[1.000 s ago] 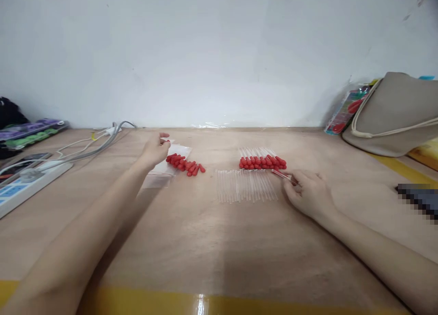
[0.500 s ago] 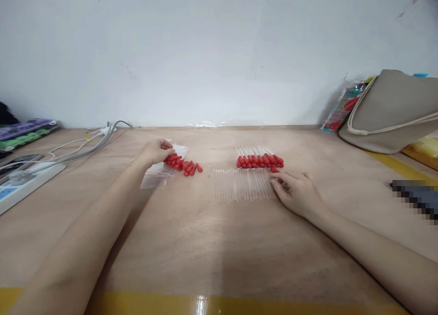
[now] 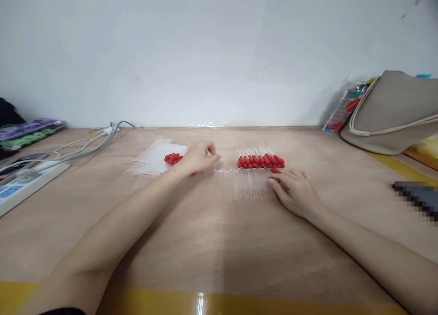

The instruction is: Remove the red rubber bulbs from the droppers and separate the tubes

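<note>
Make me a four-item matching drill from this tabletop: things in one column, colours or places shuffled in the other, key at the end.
Things:
1. Front row of tubes
2. Power strip
3. Right hand
4. Large bag

Colours or places:
A. White and blue, at the far left
B. Greyish beige, at the back right
C. Clear, lying side by side
D. By the right end of the tubes

Pairs: 1-C, 2-A, 3-D, 4-B

Open near side, crowded middle

Bare tabletop (image 3: 219,246) lies passable between the forearms (image 3: 137,230); farther in, clear tubes (image 3: 242,185) and red bulbs (image 3: 261,162) block the middle, a power strip (image 3: 43,180) the left, a bag (image 3: 397,112) the far right
</note>
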{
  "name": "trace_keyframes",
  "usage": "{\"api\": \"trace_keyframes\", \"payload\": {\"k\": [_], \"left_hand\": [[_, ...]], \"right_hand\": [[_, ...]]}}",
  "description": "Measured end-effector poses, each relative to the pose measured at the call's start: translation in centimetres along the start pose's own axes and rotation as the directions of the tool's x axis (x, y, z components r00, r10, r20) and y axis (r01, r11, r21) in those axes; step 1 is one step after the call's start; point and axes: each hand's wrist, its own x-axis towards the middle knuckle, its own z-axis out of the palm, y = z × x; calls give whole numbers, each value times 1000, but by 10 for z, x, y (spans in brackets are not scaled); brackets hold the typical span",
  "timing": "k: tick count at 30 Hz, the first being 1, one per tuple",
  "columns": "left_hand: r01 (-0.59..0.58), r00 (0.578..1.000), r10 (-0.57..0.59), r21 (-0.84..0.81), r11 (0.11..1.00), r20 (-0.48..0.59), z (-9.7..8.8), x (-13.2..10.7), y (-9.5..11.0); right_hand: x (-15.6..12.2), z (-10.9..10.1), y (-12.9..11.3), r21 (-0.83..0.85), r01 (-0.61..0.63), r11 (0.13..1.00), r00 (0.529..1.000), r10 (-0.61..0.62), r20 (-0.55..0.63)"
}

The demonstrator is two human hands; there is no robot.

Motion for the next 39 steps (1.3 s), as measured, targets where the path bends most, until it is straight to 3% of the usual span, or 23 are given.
{"api": "trace_keyframes", "payload": {"k": [2,4,8,12,17,24,27,30,35,39], "left_hand": [[-166,983,158,83,983,98,17,3,12],[-241,962,226,90,966,151,32,9,20],[-215,961,205,34,976,184,52,20,28],[-192,965,187,7,981,181,60,24,31],[-175,973,174,-8,985,150,61,22,33],[-42,996,40,-26,999,-75,56,20,30],[-39,988,27,-78,996,-150,42,5,21],[-135,976,108,-134,982,-189,25,-27,6],[-408,894,399,0,913,-203,8,-86,-25],[-608,772,609,69,791,-181,13,-105,-32]], "right_hand": [[-1,-1,2,26,-10,1000,1000,10,1],[-1,-2,3,45,-30,999,1000,30,6],[-2,-3,4,47,-61,997,998,61,7],[-2,-4,4,35,-51,998,999,51,-2],[-2,-3,3,49,-74,996,997,74,-2],[-2,-5,2,32,-71,997,996,72,-47],[-2,-5,2,25,-59,998,995,61,-84],[-1,-4,2,103,-3,995,986,20,-165],[3,-3,-9,233,136,963,961,-71,-267],[6,-4,-25,256,274,927,948,-216,-232]]}}
